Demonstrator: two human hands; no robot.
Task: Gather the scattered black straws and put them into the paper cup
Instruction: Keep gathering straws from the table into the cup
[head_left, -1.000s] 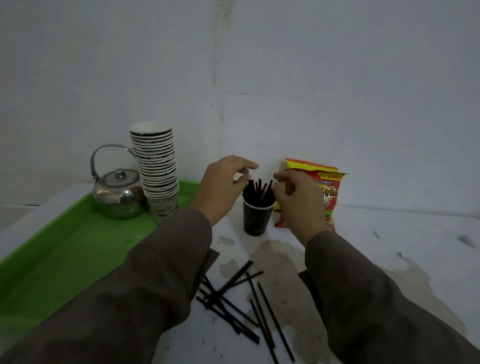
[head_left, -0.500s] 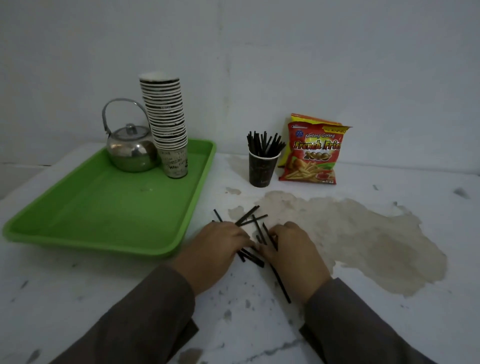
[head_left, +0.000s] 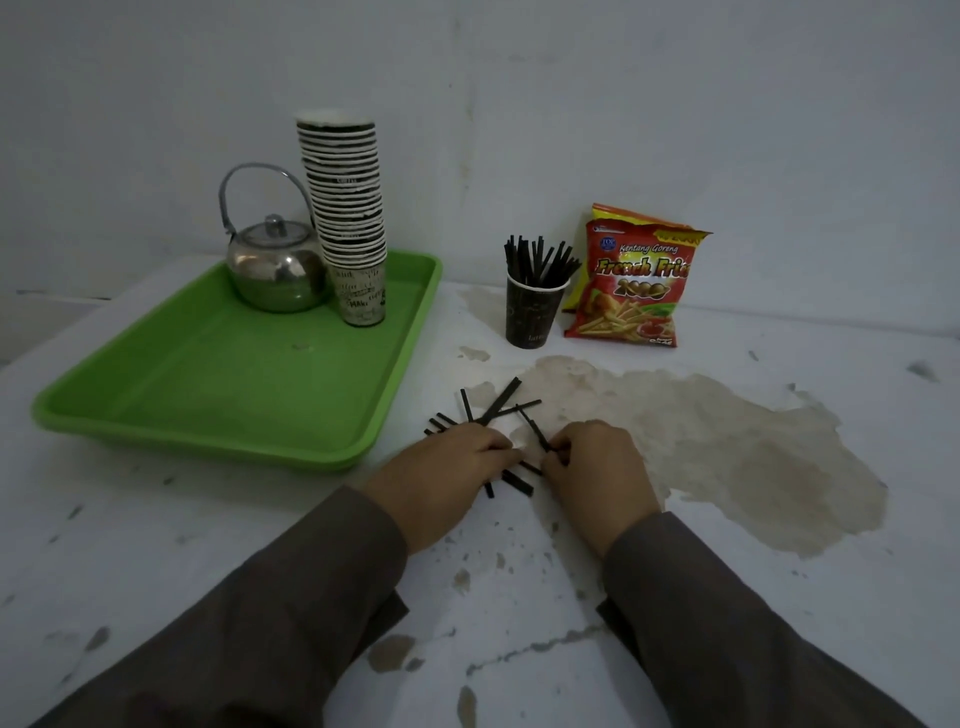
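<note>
Several black straws (head_left: 501, 402) lie scattered on the white table, fanning out from under both hands. My left hand (head_left: 449, 465) rests on the left part of the pile with fingers curled over some straws. My right hand (head_left: 597, 462) pinches a black straw (head_left: 535, 428) at its fingertips. Farther back stands the dark paper cup (head_left: 535, 317), upright and holding several black straws that stick out of its top.
A green tray (head_left: 208, 384) at the left carries a steel kettle (head_left: 275, 267) and a tall stack of paper cups (head_left: 345, 208). A red French fries bag (head_left: 631, 283) leans against the wall right of the cup. A brown stain (head_left: 727, 441) spreads over the table's right.
Both hands came down from the paper cup to the scattered straws. In the last half second the fingers closed in on the pile and the straws shifted slightly.
</note>
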